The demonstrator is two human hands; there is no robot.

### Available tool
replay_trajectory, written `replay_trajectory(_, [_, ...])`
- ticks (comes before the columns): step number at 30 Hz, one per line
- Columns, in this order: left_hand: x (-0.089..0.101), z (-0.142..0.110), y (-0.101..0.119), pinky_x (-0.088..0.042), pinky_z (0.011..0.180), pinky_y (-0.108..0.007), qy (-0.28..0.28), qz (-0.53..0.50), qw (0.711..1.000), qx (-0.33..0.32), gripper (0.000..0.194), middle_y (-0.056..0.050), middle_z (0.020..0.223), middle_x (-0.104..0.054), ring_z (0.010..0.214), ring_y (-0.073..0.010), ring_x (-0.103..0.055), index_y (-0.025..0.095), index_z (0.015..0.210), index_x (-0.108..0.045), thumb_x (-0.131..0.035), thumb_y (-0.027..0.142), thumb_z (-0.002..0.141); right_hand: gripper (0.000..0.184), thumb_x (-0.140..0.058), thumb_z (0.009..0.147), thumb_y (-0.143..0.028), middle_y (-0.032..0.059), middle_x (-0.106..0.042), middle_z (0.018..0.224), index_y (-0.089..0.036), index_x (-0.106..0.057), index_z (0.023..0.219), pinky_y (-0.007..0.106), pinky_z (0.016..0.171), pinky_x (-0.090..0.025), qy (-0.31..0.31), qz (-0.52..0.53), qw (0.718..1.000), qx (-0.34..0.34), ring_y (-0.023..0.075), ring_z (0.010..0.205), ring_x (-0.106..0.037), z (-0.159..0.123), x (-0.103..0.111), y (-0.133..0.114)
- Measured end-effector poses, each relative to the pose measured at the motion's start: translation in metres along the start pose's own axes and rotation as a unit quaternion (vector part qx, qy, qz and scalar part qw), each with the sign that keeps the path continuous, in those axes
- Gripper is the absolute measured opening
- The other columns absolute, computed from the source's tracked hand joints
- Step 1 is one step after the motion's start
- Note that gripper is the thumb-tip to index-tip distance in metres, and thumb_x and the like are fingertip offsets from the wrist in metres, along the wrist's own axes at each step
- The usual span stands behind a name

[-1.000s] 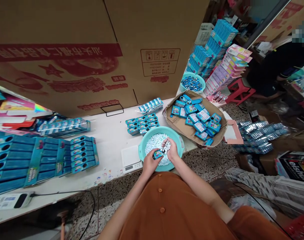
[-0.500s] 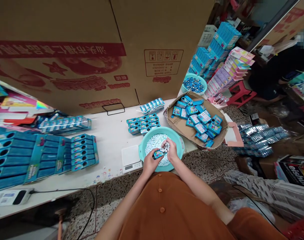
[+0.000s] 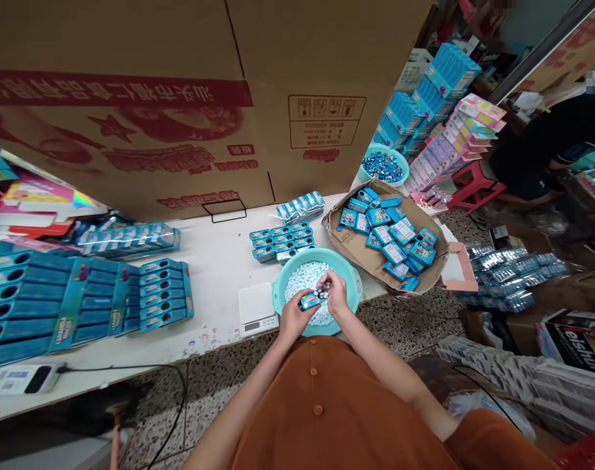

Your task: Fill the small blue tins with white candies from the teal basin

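My left hand [image 3: 292, 318] holds a small blue tin [image 3: 309, 299] over a teal plastic basin [image 3: 317, 256] filled with small white mints [image 3: 304, 281]. My right hand [image 3: 336, 294] pinches a few mints right beside the tin's top end. Its fingers partly hide the tin's end, so I cannot tell whether the mints are going in. Both hands are just above the mint pile.
A digital scale [image 3: 257, 312] stands left of the basin on a white table [image 3: 213, 274]. Stacked blue tins [image 3: 282, 243] lie beyond it, and a cardboard tray [image 3: 356, 245] holds loose tins to the right. Blue display boxes [image 3: 81, 297] cover the left. A huge carton [image 3: 130, 111] rises behind. A seated person [image 3: 542, 143] works at the far right.
My right hand has moved down and left, bringing its mints closer to the tin in my left hand. The whole view has shifted slightly as my head moved.
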State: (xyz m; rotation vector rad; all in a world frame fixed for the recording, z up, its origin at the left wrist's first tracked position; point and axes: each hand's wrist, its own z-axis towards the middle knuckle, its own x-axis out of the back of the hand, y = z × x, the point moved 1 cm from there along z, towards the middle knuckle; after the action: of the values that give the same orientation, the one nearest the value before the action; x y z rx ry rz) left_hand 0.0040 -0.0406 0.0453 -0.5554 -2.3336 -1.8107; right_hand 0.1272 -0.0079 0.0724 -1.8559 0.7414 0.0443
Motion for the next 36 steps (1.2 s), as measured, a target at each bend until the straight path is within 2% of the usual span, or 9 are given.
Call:
replay_trajectory(4, [0.001,0.001,0.0,-0.045,0.092,-0.038,0.019,-0.017,0.999,0.021,0.044,-0.005,0.109,-0.067,0.104,-0.0239,-0.06,0.022,0.104,-0.063,-0.071,0.039,0.065,0.035,-0.053,0.078,-0.045,-0.0001,-0.055,0.054,-0.018,-0.056,0.055,0.025,0.053,-0.039,-0.028,-0.015,0.999,-0.008,0.0125,0.051,-0.05,-0.002,-0.003,-0.003])
replay_trajectory(8, [0.0,0.001,0.002,-0.043,0.094,-0.037,0.016,-0.012,1.0,-0.005,0.041,-0.004,0.111,-0.066,0.106,-0.0227,-0.059,0.023,0.105,-0.062,-0.07,0.036,0.067,0.037,-0.052,0.08,-0.047,0.0014,-0.058,0.058,-0.018,-0.058,0.058,0.027,0.058,-0.043,-0.043,-0.013,0.999,0.017,0.0139,0.055,-0.054,-0.006,-0.005,-0.006])
replay_trajectory(14, [-0.002,0.002,0.004,-0.043,0.093,-0.035,0.024,-0.067,0.997,-0.008,0.042,-0.006,0.109,-0.064,0.105,-0.0218,-0.058,0.02,0.103,-0.06,-0.071,0.037,0.066,0.043,-0.045,0.085,-0.05,0.0025,-0.059,0.058,-0.019,-0.059,0.059,0.028,0.064,-0.044,-0.063,-0.027,0.996,0.05,0.0152,0.06,-0.056,-0.009,-0.009,-0.01])
replay_trajectory(20, [-0.001,0.003,0.012,-0.044,0.092,-0.035,0.03,-0.054,0.998,-0.03,0.041,-0.005,0.107,-0.065,0.103,-0.0216,-0.059,0.02,0.104,-0.059,-0.07,0.036,0.067,0.049,-0.037,0.087,-0.054,0.0047,-0.06,0.065,-0.02,-0.062,0.063,0.031,0.073,-0.045,-0.087,-0.1,0.989,0.07,0.0187,0.072,-0.058,-0.013,-0.007,-0.012])
replay_trajectory(22, [0.0,0.003,0.013,-0.044,0.092,-0.035,0.026,-0.05,0.998,-0.038,0.04,-0.005,0.107,-0.065,0.103,-0.0213,-0.059,0.021,0.103,-0.059,-0.069,0.036,0.068,0.044,-0.038,0.088,-0.049,0.0047,-0.06,0.07,-0.021,-0.062,0.065,0.032,0.078,-0.044,-0.097,-0.135,0.98,0.107,0.0193,0.077,-0.057,-0.014,-0.005,-0.015])
replay_trajectory(25, [0.001,0.003,0.012,-0.045,0.092,-0.035,0.033,-0.038,0.998,-0.039,0.038,-0.006,0.107,-0.064,0.102,-0.0216,-0.059,0.021,0.102,-0.059,-0.068,0.036,0.069,0.023,-0.051,0.083,-0.039,0.0041,-0.061,0.084,-0.022,-0.064,0.074,0.033,0.087,-0.041,-0.099,-0.209,0.957,0.174,0.0199,0.088,-0.055,-0.013,-0.002,-0.018])
replay_trajectory(27, [0.002,0.003,0.011,-0.045,0.092,-0.036,0.047,-0.027,0.998,-0.04,0.037,-0.006,0.107,-0.064,0.102,-0.0219,-0.059,0.021,0.102,-0.059,-0.067,0.035,0.069,0.012,-0.059,0.078,-0.033,0.004,-0.061,0.091,-0.024,-0.065,0.083,0.034,0.092,-0.039,-0.105,-0.255,0.941,0.196,0.0207,0.095,-0.054,-0.012,0.001,-0.018])
replay_trajectory(31, [0.003,0.002,0.009,-0.045,0.093,-0.036,0.057,-0.021,0.997,-0.056,0.035,-0.006,0.108,-0.064,0.102,-0.0212,-0.059,0.021,0.104,-0.059,-0.065,0.03,0.07,0.01,-0.062,0.074,-0.027,0.004,-0.062,0.093,-0.025,-0.066,0.083,0.034,0.093,-0.039,-0.143,-0.292,0.926,0.195,0.0206,0.097,-0.054,-0.011,0.009,-0.01])
replay_trajectory(36, [0.005,0.001,0.007,-0.044,0.094,-0.037,0.048,-0.033,0.997,-0.044,0.036,-0.006,0.109,-0.063,0.104,-0.0217,-0.058,0.021,0.105,-0.059,-0.066,0.033,0.071,0.014,-0.057,0.077,-0.024,0.0032,-0.062,0.095,-0.025,-0.067,0.087,0.033,0.092,-0.039,-0.151,-0.261,0.939,0.167,0.0196,0.096,-0.055,-0.009,0.022,0.001])
